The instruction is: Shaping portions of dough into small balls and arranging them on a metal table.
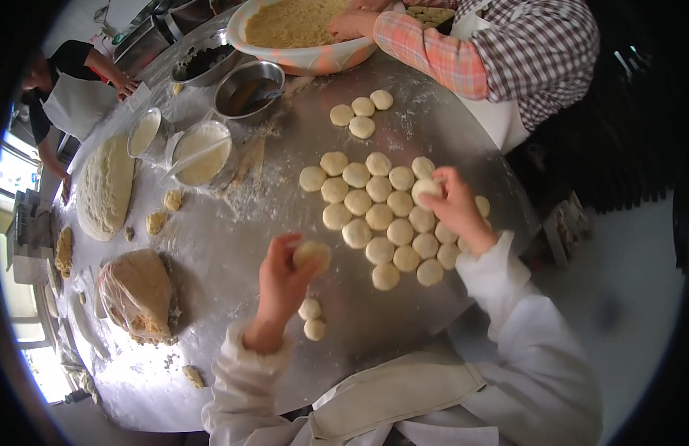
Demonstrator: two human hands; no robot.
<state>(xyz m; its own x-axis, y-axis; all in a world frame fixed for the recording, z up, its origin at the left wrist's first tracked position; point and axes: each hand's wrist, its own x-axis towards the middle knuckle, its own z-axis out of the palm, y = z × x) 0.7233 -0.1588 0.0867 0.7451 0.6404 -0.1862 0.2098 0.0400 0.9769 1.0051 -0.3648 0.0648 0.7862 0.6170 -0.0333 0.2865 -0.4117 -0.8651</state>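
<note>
My left hand [281, 284] holds a round, flattened dough piece [311, 257] between thumb and fingers, raised over the metal table [222, 245]. Two more dough rounds [312, 319] lie touching each other just beyond that wrist. At the right, my right hand [459, 205] grips another dough round [426, 193] at the far right part of a close-set group of pale dough rounds [379, 217]. My right hand and forearm hide some of the group. A smaller cluster of several rounds [362, 127] sits farther back.
A large basin of yellow crumbly filling [300, 28] stands at the back, a co-worker's hands [353, 22] in it. Metal bowls [248, 92] and flour containers [202, 153] stand to the left. Nearby lie a big dough slab [105, 187] and a plastic-covered mass [137, 292]. Another person [79, 83] leans on the far edge.
</note>
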